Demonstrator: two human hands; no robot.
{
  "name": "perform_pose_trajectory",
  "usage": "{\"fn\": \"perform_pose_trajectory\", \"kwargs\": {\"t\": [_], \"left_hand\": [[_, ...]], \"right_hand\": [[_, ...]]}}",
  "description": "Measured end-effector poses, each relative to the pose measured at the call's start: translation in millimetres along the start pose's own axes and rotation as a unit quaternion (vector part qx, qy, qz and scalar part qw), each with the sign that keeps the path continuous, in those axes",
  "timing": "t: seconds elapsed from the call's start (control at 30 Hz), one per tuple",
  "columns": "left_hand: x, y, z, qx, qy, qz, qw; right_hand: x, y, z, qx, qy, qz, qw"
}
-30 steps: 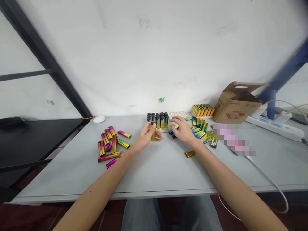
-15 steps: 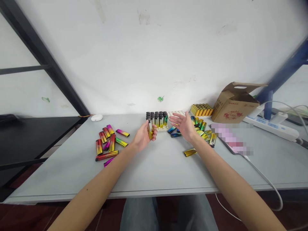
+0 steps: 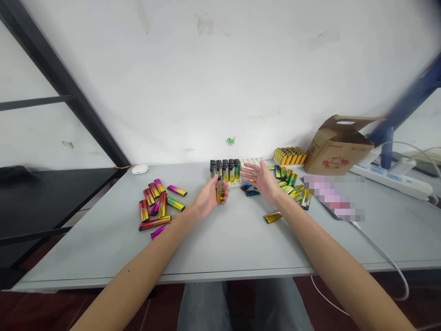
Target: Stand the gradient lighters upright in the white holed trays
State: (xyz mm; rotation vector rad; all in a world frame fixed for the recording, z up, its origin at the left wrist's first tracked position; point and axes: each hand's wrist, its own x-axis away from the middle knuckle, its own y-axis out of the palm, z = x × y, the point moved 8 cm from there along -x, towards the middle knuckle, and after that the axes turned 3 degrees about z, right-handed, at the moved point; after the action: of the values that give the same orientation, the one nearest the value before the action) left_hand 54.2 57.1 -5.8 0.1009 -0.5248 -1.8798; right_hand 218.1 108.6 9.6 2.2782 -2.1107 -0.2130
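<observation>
In my left hand (image 3: pixel 207 197) a silver-and-gold lighter (image 3: pixel 219 189) stands upright, gripped between thumb and fingers. Behind it, several black-topped lighters (image 3: pixel 225 171) stand in rows in a white holder (image 3: pixel 235 183). My right hand (image 3: pixel 262 180) is held up with its fingers spread and nothing in it. Beyond its fingers lies a white tray with holes (image 3: pixel 255 161), partly hidden. Under and beside that hand are loose blue, green and gold lighters (image 3: pixel 292 179). A single gold lighter (image 3: pixel 273 218) rests beneath my right forearm.
Red, purple and green lighters (image 3: pixel 161 205) lie scattered on the left. A white case (image 3: pixel 140 169) is near the wall. At the back right stand a block of yellow cylinders (image 3: pixel 290 157), an open cardboard box (image 3: pixel 339 151) and a power strip (image 3: pixel 391 180). A blurred-out device (image 3: pixel 329 197) has a cable.
My left hand has shifted slightly right and down with the lighter, which is now more upright. My right hand stays raised and open, moved slightly left. The view has shifted a little.
</observation>
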Motion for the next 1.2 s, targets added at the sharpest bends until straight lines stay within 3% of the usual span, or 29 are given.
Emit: {"fn": "perform_pose_trajectory", "kwargs": {"t": [0.13, 0.2, 0.27, 0.33, 0.4, 0.5, 0.83, 1.2], "left_hand": [[2.3, 2.0, -0.2, -0.012, -0.007, -0.005, 1.000], [2.9, 2.5, 0.1, -0.015, -0.007, -0.008, 1.000], [2.9, 2.7, -0.1, -0.014, -0.010, -0.012, 1.000], [2.7, 2.4, -1.3, -0.012, -0.020, -0.011, 1.000], [2.8, 2.4, -2.8, -0.014, -0.033, -0.009, 0.999], [4.2, 4.6, -3.7, -0.018, -0.046, -0.013, 0.999], [7.9, 9.4, -5.1, 0.009, -0.067, -0.014, 0.998], [7.3, 8.4, -3.7, -0.026, -0.053, 0.038, 0.998]], "right_hand": [[-0.9, -1.6, 0.5, 0.041, -0.021, 0.015, 0.999], [0.7, -3.3, -4.4, 0.098, -0.064, 0.035, 0.992], [6.7, -1.4, -16.0, 0.196, -0.151, 0.049, 0.968], [15.5, 6.5, -25.2, 0.300, -0.234, 0.038, 0.924], [21.7, 14.8, -26.1, 0.369, -0.271, 0.011, 0.889], [24.1, 18.4, -23.0, 0.401, -0.274, -0.008, 0.874], [22.4, 20.7, -20.5, 0.410, -0.285, 0.003, 0.866], [24.3, 22.2, -20.4, 0.408, -0.275, 0.002, 0.871]]}}
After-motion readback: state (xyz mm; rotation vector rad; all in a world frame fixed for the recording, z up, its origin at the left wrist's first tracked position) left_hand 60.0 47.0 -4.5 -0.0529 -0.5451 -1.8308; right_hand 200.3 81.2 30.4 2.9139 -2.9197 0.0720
